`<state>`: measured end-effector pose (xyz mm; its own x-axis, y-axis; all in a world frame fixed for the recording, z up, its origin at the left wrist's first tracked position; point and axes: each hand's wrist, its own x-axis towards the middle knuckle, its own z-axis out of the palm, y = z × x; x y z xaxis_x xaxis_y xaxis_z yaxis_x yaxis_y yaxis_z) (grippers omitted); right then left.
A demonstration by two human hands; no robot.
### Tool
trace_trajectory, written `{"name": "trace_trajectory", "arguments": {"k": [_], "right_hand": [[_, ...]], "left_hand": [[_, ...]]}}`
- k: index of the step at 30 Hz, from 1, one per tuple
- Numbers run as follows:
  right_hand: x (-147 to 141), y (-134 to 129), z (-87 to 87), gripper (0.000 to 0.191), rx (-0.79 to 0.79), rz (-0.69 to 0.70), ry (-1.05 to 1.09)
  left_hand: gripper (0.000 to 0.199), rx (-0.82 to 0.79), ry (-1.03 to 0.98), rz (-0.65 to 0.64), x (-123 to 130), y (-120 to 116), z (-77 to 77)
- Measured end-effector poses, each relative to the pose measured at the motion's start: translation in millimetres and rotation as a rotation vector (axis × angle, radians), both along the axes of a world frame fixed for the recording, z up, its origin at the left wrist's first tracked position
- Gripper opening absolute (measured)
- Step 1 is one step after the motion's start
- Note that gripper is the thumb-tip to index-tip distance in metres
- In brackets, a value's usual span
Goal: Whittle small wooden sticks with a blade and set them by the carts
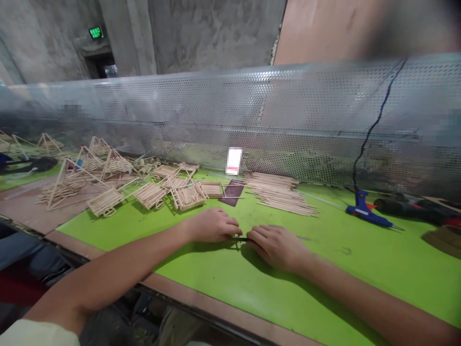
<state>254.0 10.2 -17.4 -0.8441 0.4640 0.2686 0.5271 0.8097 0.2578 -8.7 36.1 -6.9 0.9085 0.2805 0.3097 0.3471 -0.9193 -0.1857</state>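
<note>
Tabletop (248,293) nearside of the right hand (279,246) lies free; sticks (279,193) block beyond.

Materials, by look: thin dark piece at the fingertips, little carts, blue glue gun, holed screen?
Thin dark piece: matte-looking, too small to tell.
Little carts: probably bare wood; pale tan sticks, no paint evident.
Blue glue gun: likely moulded plastic body, evenly coloured; tip perhaps metal.
Holed screen: probably perforated sheet metal, grey with bright glints; coated plastic not ruled out.

Your only view looks from your head, forward and down: your left hand (214,225) and right hand (277,244) lie near, mid-frame, the green tabletop (223,274) beneath, a perforated screen (201,105) and wall (209,33) beyond.
</note>
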Motion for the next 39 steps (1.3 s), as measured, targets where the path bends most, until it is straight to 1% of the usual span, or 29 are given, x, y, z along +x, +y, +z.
{"name": "trace_trajectory", "arguments": {"k": [4, 8, 13, 17, 20, 23, 28, 33, 35, 39], "right_hand": [[0, -3, 2.0, 0.031, 0.033, 0.040, 0.025], [-1, -4, 2.8, 0.034, 0.067, 0.113, 0.061], [0, -3, 1.2, 0.036, 0.118, 0.160, 0.093], [0, -3, 0.9, 0.035, 0.124, 0.154, 0.090], [-1, -3, 1.1, 0.034, 0.101, 0.146, 0.090], [-1, -3, 1.2, 0.037, 0.090, 0.143, 0.086], [-1, -3, 1.5, 0.042, 0.101, 0.144, 0.089], [2, -3, 2.2, 0.038, 0.092, 0.115, 0.116], [3, -3, 1.9, 0.035, 0.091, 0.102, 0.132], [4, -2, 1.2, 0.032, 0.067, 0.065, 0.141]], "left_hand": [[0.017, 0.010, -0.017, -0.026, 1, -1, 1.5], [0.012, 0.030, -0.035, -0.063, 1, 0, -1.9], [0.016, 0.030, -0.083, -0.090, 3, 3, -8.1], [0.014, 0.033, -0.081, -0.085, 2, 3, -7.9], [0.011, 0.004, -0.087, -0.076, 1, 1, -6.6], [0.011, -0.023, -0.088, -0.058, 1, 1, -5.9], [0.012, -0.014, -0.078, -0.032, 2, -1, -4.9], [0.013, -0.036, -0.106, -0.050, 1, 0, -7.1], [0.015, -0.059, -0.126, -0.038, -2, 3, -8.7], [0.020, -0.163, -0.190, 0.014, -10, 11, -9.9]]}}
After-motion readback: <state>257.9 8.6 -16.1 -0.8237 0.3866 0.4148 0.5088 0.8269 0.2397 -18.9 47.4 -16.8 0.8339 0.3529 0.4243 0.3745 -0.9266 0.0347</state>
